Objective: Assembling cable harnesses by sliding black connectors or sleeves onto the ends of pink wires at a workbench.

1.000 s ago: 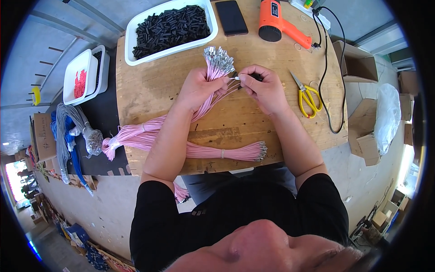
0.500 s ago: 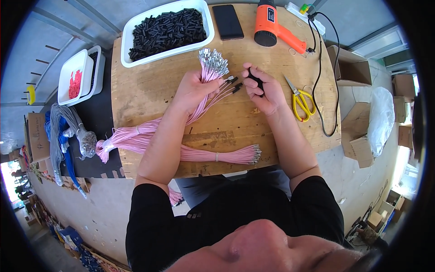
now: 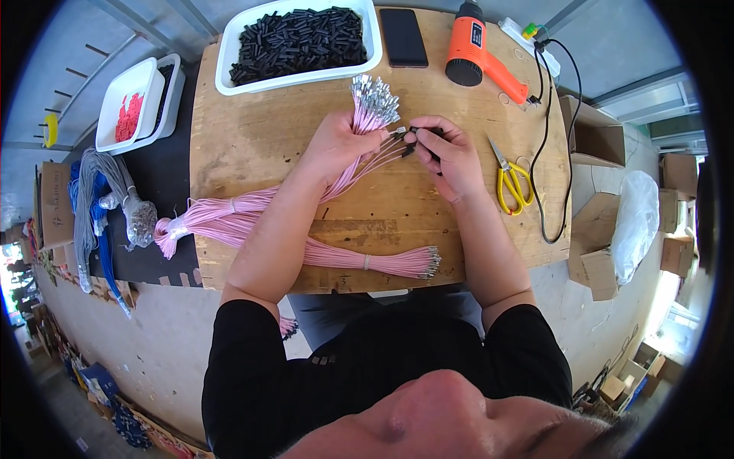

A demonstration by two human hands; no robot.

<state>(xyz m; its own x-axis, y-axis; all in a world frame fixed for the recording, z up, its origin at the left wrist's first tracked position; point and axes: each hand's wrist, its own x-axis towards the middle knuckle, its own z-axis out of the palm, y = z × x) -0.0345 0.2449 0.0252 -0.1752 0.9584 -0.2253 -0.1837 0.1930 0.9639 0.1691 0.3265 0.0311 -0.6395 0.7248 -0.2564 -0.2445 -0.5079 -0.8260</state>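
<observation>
Right between the two sets of fingertips sits a small black sleeve (image 3: 419,135), pinched by the right hand (image 3: 447,153), whose fingers are curled tight around it and around a few more black pieces tucked in the palm. Meeting it from the other side are the metal-tipped ends of a few pink wires, fed forward by the left hand (image 3: 340,145), which is clenched around a thick bundle of pink wires (image 3: 359,145); the silver terminals of that bundle fan out just above the left fingers, and its long tail runs down and away past the left wrist to a tied loop near the edge of the wooden tabletop (image 3: 252,138). Below both forearms, nearer the body, a second pink bundle (image 3: 367,260) lies flat, well apart from the fingers. Just beyond the left fingertips stands a white tray of black sleeves (image 3: 298,38), with a dark phone (image 3: 403,37) beside it. Beyond the right fingers lies an orange heat gun (image 3: 478,50), its black cord looping down the far right side, and yellow-handled scissors (image 3: 511,180) rest just outside the right hand. Far off past the left elbow are a small white tray with red pieces (image 3: 138,107) and grey and blue cable bunches (image 3: 99,199).
</observation>
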